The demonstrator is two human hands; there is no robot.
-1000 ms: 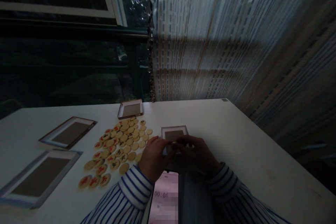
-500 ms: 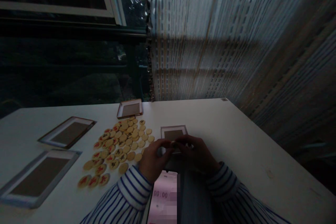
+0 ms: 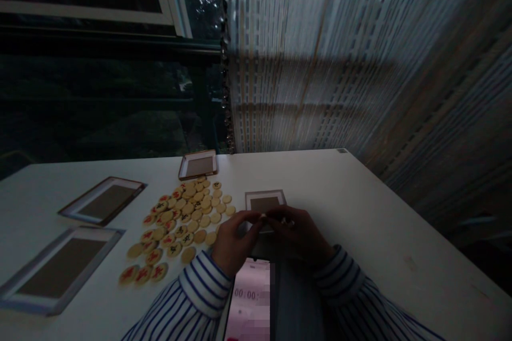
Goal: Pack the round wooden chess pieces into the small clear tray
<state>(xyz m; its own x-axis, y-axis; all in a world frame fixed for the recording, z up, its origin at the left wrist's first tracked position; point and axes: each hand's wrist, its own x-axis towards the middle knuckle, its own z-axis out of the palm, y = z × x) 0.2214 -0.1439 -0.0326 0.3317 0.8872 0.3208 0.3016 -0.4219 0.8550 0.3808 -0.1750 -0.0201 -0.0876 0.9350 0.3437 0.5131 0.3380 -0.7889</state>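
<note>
My left hand (image 3: 232,242) and my right hand (image 3: 300,232) meet in front of me, thumbs and fingertips pinched together around a small pale thing (image 3: 263,216). It is mostly covered by the fingers, so its kind is unclear. Small whitish spots show at the curled fingers of my right hand, too dim to identify. Just beyond and beneath the hands lies a shallow framed tray (image 3: 264,192), partly hidden. Left of my left hand spreads a loose heap of round wooden xiangqi pieces (image 3: 196,215), some face up with red or black characters.
Shallow trays stand around the heap: one far back (image 3: 200,163), one at left (image 3: 103,200), one at near left (image 3: 60,266). A phone (image 3: 250,298) showing a timer lies below my hands. A striped curtain (image 3: 304,53) hangs behind the white table (image 3: 360,208).
Both hands stay in almost the same place, still pinched together. Whitish spots at the curled fingers of my right hand show more plainly now. The heap and trays have not moved.
</note>
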